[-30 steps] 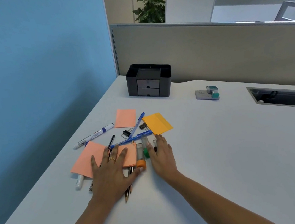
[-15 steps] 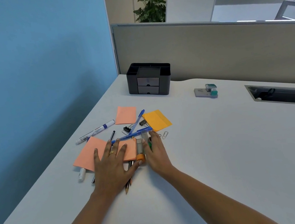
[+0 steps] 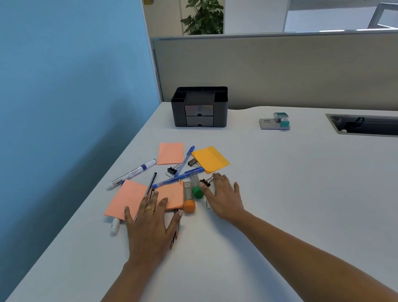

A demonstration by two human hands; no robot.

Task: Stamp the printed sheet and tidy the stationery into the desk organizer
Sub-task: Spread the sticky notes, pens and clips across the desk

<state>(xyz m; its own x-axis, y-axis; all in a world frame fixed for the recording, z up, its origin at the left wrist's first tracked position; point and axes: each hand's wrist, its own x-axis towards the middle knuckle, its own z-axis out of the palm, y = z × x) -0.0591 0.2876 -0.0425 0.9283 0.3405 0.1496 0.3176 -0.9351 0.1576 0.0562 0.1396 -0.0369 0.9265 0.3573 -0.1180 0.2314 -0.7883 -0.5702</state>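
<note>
Tidying step, stamping not visibly done; no printed sheet was in view. Left hand [image 3: 149, 222] lay flat, fingers spread, on the near pink notes and pencils, gripping nothing. Right hand [image 3: 223, 194] was flat and open just right of the green-capped tube [image 3: 196, 188], also empty. Next move likely calls for gathering the pile and carrying it to the desk organizer [image 3: 200, 108], far, well apart. Stamp [image 3: 276, 122] sat far right. Counts: three pink note pads, one yellow pad [image 3: 210, 159], two capped tubes, three binder clips at least.

Both hands, left [image 3: 149, 222] and right [image 3: 223, 198], lie flat, seemingly empty, on scattered stationery [image 3: 171, 179].
</note>
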